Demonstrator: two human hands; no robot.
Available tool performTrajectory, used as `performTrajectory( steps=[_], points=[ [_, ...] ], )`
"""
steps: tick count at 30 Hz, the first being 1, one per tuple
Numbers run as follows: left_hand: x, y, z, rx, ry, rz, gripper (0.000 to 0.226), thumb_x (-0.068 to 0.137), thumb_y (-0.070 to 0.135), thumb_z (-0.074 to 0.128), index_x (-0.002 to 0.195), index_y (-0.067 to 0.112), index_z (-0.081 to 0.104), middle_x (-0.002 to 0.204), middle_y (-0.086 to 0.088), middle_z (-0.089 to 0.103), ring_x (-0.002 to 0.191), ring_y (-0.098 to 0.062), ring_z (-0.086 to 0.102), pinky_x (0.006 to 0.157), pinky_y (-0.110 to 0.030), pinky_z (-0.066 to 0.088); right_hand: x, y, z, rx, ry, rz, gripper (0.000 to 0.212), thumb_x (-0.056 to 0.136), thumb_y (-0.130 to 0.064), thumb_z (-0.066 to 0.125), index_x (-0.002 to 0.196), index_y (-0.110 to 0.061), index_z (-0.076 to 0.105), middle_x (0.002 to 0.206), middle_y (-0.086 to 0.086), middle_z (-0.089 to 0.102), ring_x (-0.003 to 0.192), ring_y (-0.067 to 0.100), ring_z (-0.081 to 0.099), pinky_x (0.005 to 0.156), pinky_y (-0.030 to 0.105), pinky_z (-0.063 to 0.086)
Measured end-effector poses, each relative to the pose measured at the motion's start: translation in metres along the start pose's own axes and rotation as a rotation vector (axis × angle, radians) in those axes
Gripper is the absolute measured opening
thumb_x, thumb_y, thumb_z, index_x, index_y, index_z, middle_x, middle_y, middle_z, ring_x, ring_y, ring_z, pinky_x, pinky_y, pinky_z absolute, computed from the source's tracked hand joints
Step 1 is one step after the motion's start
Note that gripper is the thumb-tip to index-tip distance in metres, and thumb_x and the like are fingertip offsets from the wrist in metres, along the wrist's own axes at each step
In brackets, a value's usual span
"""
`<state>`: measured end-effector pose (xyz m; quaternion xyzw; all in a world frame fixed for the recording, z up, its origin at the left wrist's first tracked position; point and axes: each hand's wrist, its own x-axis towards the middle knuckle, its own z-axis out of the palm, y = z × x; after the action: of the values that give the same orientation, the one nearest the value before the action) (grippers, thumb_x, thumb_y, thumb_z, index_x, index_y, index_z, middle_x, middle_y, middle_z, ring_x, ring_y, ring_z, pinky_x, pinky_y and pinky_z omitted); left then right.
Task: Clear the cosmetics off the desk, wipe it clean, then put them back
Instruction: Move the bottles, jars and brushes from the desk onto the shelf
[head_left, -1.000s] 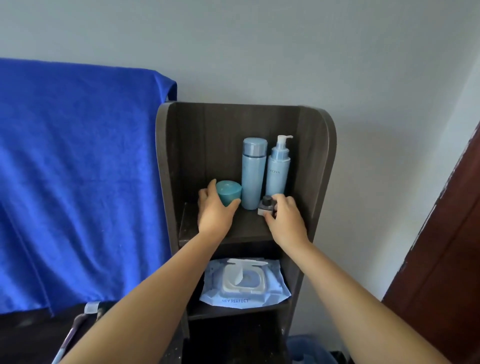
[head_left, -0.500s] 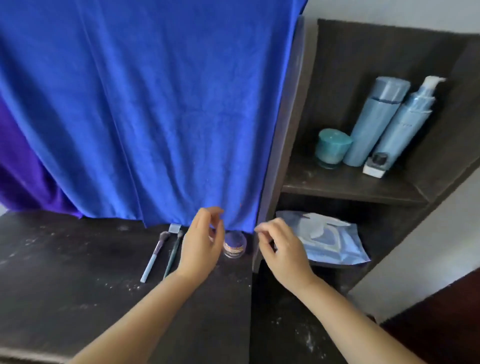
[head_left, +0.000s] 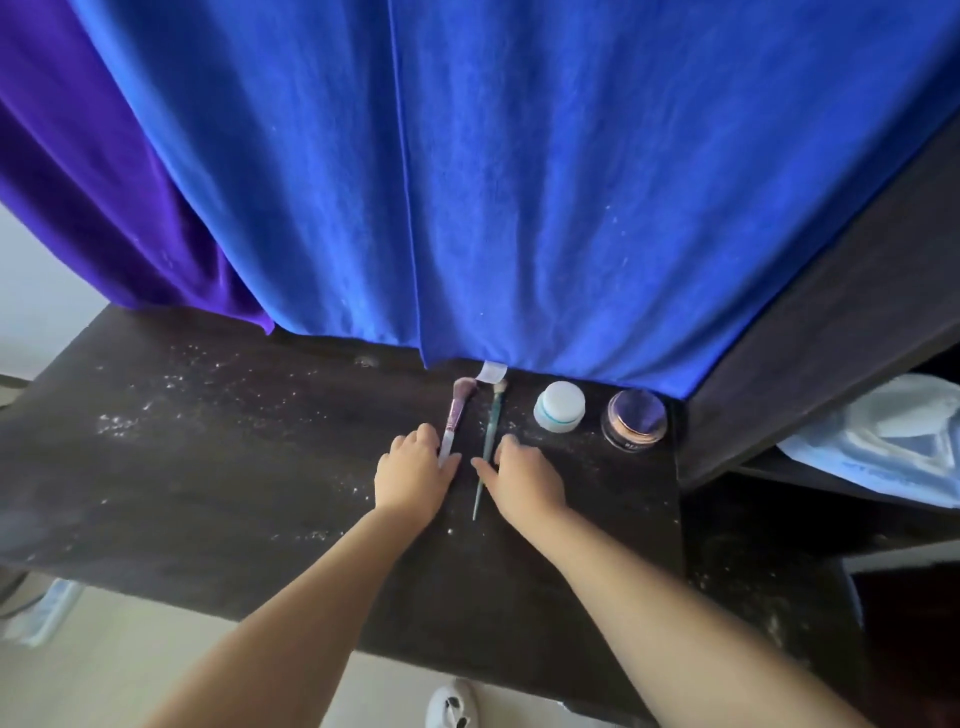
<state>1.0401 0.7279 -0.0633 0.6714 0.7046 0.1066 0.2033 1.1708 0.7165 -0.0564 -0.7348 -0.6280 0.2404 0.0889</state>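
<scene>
1. Desk (head_left: 218, 467): dark wood top, dusted with white specks and powder, heaviest at the left and around the brushes.
2. Left hand (head_left: 415, 470): laid on the desk over the lower handle of the pink brush (head_left: 457, 410). The fingers are curled at the handle, thumb beside it; a full grip cannot be confirmed, only contact.
3. Pink brush: lies flat on the desk, bristles pointed at the back edge, handle running toward the person and disappearing under the left hand.
4. Right hand (head_left: 524, 480): placed just right of the green brush (head_left: 488, 441), thumb touching the handle mid-length, fingers loosely bent above the desk. Nothing is seen held.
5. Green brush: lies flat, roughly parallel to the pink one, between the two hands; its thin tail end sticks out past the right thumb toward the person.
6. White jar (head_left: 559, 405): stands on the desk just right of the brush heads, beyond the right hand, apart from it.
7. Dark jar (head_left: 635, 420): stands beside the white jar, near the shelf unit (head_left: 810, 332) side panel.
8. Blue cloth (head_left: 519, 182) hangs behind the desk, hem above the brush heads; purple cloth (head_left: 93, 171) is seen at the left.
9. Wipes pack (head_left: 883, 452) is partly visible on a shelf at the right.
</scene>
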Motion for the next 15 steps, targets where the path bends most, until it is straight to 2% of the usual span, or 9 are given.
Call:
performTrajectory(
  steps=[2, 5, 9, 12, 13, 15],
  points=[
    [0.004, 0.002, -0.001, 0.101, -0.017, 0.001, 0.023, 0.091, 0.032, 0.046, 0.098, 0.009, 0.048, 0.105, -0.008, 0.062, 0.104, -0.029, 0.051, 0.08, -0.036, 0.037, 0.005, -0.005, 0.002, -0.002, -0.013, 0.078, 0.031, 0.09, -0.035, 0.054, 0.102, -0.007, 0.055, 0.107, 0.015, 0.065, 0.101, 0.034, 0.061, 0.075, 0.036, 0.048],
    [0.002, 0.006, -0.008, 0.053, -0.018, -0.025, 0.018, 0.091, 0.027, 0.045, 0.094, 0.009, 0.048, 0.099, -0.013, 0.063, 0.099, -0.033, 0.054, 0.078, -0.037, 0.038, 0.006, -0.005, -0.006, 0.048, -0.008, 0.133, 0.028, 0.088, -0.027, 0.054, 0.102, -0.003, 0.058, 0.107, 0.017, 0.064, 0.101, 0.034, 0.06, 0.073, 0.034, 0.047],
    [-0.013, 0.02, -0.024, -0.14, 0.099, 0.042, 0.015, 0.089, 0.025, 0.05, 0.085, 0.011, 0.045, 0.089, -0.011, 0.06, 0.091, -0.033, 0.053, 0.069, -0.037, 0.038, -0.012, 0.004, -0.037, 0.153, 0.092, 0.033, 0.017, 0.088, -0.025, 0.054, 0.085, -0.008, 0.055, 0.093, 0.018, 0.066, 0.088, 0.035, 0.062, 0.064, 0.031, 0.04],
    [-0.028, 0.054, -0.045, -0.281, 0.207, 0.19, 0.015, 0.087, 0.024, 0.054, 0.083, 0.011, 0.047, 0.078, -0.002, 0.053, 0.083, -0.025, 0.05, 0.064, -0.036, 0.038, -0.037, 0.014, -0.08, 0.229, 0.216, -0.087, 0.018, 0.087, -0.023, 0.056, 0.082, -0.006, 0.055, 0.079, 0.014, 0.068, 0.078, 0.035, 0.062, 0.067, 0.039, 0.047],
    [-0.033, 0.07, -0.054, -0.326, 0.243, 0.237, 0.015, 0.087, 0.024, 0.054, 0.081, 0.012, 0.046, 0.077, 0.001, 0.05, 0.08, -0.022, 0.049, 0.063, -0.035, 0.038, -0.046, 0.02, -0.097, 0.272, 0.274, -0.133, 0.017, 0.087, -0.022, 0.058, 0.079, -0.007, 0.054, 0.072, 0.009, 0.067, 0.074, 0.03, 0.062, 0.069, 0.039, 0.048],
    [-0.043, 0.108, -0.073, -0.421, 0.3, 0.322, 0.016, 0.088, 0.024, 0.055, 0.078, 0.018, 0.043, 0.073, 0.005, 0.048, 0.073, -0.017, 0.046, 0.061, -0.031, 0.035, -0.067, 0.034, -0.137, 0.34, 0.417, -0.2, 0.017, 0.086, -0.018, 0.06, 0.074, -0.013, 0.05, 0.058, -0.009, 0.056, 0.059, 0.005, 0.055, 0.067, 0.028, 0.043]
  ],
)
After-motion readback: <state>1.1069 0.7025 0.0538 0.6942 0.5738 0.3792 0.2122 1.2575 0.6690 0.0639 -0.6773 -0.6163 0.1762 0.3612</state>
